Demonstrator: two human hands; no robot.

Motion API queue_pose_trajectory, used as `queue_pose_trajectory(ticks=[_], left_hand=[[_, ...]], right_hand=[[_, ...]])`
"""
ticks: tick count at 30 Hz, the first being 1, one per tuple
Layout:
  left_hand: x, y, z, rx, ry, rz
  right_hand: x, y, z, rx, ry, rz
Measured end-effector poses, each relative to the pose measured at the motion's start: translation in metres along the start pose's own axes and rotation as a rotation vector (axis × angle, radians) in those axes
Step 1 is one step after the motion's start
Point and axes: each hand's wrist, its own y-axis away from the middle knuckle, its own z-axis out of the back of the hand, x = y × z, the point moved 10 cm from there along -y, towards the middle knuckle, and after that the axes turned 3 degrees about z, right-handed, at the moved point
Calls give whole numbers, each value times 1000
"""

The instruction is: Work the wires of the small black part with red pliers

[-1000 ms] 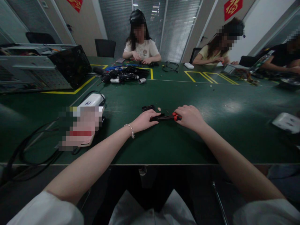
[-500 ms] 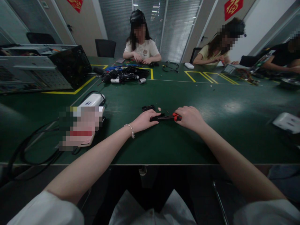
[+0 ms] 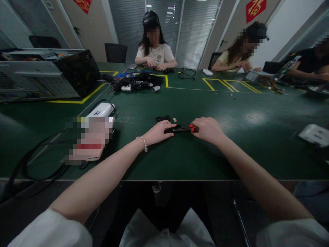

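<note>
– How to describe the surface [image 3: 185, 161]?
– Dark green, with glare to the right of the red-handled pliers [image 3: 187, 129] and yellow lines [image 3: 167, 82] well beyond them.
– Held by what?
– By the right hand [image 3: 209, 128], with fingers curled around the handles. Pinched narrowly in the fingers of the left hand [image 3: 159, 132]: a black piece [image 3: 169, 130], right at the metal end of the pliers. Too dark to tell its exact shape.
– And near the pliers?
– Just beyond and to the left, another black part [image 3: 161, 118], near a small pale scrap [image 3: 174, 120].
– Farther off?
– Well left of the pliers, a white device [image 3: 102, 109], a pinkish item [image 3: 95, 146] mostly blurred out, and looped black cables [image 3: 23, 168]. Beyond those, a large computer case [image 3: 38, 80]. Beyond the pliers and somewhat left, a dark tangle of cables [image 3: 140, 83].
– And the room?
– Dim, with people [image 3: 155, 56] seated beyond the pliers, in front of blinds [image 3: 196, 27] and red hangings [image 3: 255, 9].
</note>
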Motion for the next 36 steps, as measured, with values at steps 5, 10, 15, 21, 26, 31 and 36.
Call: queue_pose_trajectory(ticks=[5, 10, 15, 21, 26, 31, 36], left_hand=[[2, 0, 0, 0, 10, 4], [4, 0, 0, -1, 13, 19], [3, 0, 0, 1, 14, 15], [5, -1, -1, -21, -6, -11], [6, -1, -2, -10, 10, 1], [6, 0, 0, -7, 8, 14], [5, 0, -1, -11, 5, -4]], right_hand=[[1, 0, 2, -12, 12, 2], [2, 0, 3, -31, 27, 10], [0, 0, -1, 3, -13, -2], [2, -1, 3, -11, 29, 13], [1, 0, 0, -14, 22, 5], [0, 0, 0, -19, 24, 12], [1, 0, 2, -22, 38, 19]])
